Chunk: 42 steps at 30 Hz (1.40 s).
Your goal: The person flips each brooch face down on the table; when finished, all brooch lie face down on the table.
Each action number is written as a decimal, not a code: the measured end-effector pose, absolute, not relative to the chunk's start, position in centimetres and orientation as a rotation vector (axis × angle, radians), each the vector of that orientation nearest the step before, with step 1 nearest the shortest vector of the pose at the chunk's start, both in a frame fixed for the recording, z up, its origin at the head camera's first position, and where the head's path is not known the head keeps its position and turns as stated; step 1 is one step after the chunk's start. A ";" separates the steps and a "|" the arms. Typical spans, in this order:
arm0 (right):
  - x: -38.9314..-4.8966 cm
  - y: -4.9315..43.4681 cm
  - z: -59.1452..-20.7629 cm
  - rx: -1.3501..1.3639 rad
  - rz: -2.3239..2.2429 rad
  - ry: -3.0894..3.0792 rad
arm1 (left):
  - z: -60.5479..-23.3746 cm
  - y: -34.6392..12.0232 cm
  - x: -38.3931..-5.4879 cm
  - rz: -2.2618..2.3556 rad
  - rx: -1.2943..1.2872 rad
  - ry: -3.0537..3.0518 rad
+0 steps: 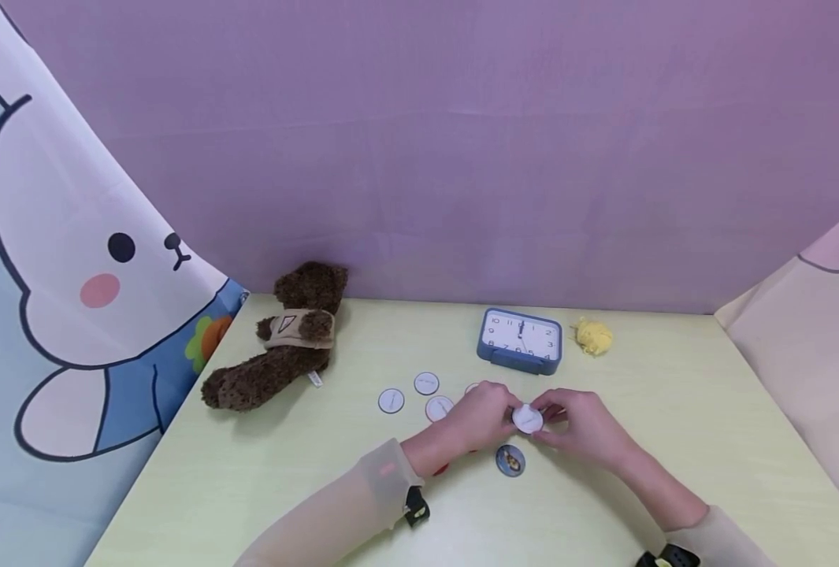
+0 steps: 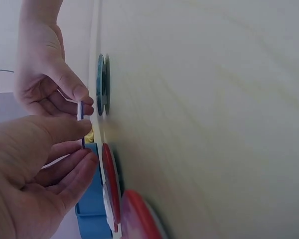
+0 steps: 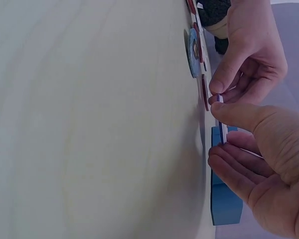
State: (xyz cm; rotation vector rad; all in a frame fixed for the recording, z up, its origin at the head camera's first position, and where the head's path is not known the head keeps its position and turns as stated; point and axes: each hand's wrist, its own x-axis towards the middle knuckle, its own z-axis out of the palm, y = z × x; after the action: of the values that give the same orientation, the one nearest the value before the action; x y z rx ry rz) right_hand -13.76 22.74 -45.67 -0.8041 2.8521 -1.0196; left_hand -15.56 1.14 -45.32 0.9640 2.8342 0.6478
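Observation:
Between both hands, a thin round white disc [image 1: 528, 420] with small print is held above the table. My left hand [image 1: 483, 413] pinches its left edge between thumb and fingers. Its right edge is gripped by my right hand [image 1: 589, 429] in the same way. Both wrist views show this disc [image 2: 80, 112] edge-on, with a dark blue side. Just below the hands lies a picture disc [image 1: 510, 461] with a figure on a blue-grey ground. White discs [image 1: 391, 401] lie left of the left hand, and that arm partly hides several red-edged ones [image 2: 111, 186].
A blue desk clock [image 1: 520, 341] stands behind the hands, with a small yellow crumpled thing [image 1: 593, 336] to its right. At the back left a brown teddy bear [image 1: 295, 346] in a beige top leans by the purple cloth backdrop [image 1: 419, 157]. The table [image 1: 710, 441] is pale yellow.

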 end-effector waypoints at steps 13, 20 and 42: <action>-13.6 23.0 -45.6 -0.781 -0.936 2.906 | -45.5 2.4 -16.1 0.558 0.988 2.827; -13.6 23.1 -45.4 -0.816 -0.862 2.942 | -45.5 3.1 -16.5 0.488 0.995 2.832; -13.1 17.6 -43.0 -0.985 -0.832 2.855 | -42.2 -9.0 -14.1 0.856 0.791 2.718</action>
State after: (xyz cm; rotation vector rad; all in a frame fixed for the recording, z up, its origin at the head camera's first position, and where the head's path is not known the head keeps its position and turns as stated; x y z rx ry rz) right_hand -13.14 17.58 -43.02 -0.9852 2.8550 -0.8322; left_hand -14.13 -9.05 -42.22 0.7914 2.7177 0.8561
